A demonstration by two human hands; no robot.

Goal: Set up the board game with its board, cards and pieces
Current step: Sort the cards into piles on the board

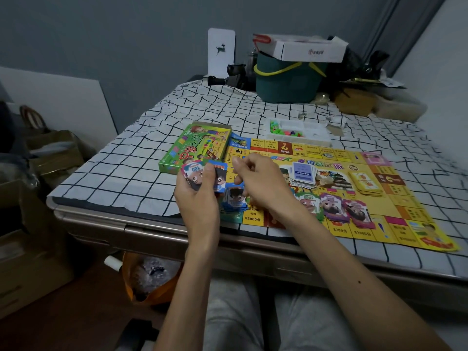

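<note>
Above our checked tablecloth [141, 138], our left hand [200, 196] grips game notes [195, 173] while our right hand [258, 181] hangs loosely curled, empty.

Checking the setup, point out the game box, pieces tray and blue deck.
game box [196, 148]: head view, green lid.
pieces tray [314, 129]: head view, bare white floor.
blue deck [302, 172]: head view, top card.

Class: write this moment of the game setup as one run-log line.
step: sorting | left hand: holds play-money stack | right hand: curled beside stack, grip unclear | board: unfolded, note piles, card decks
</note>
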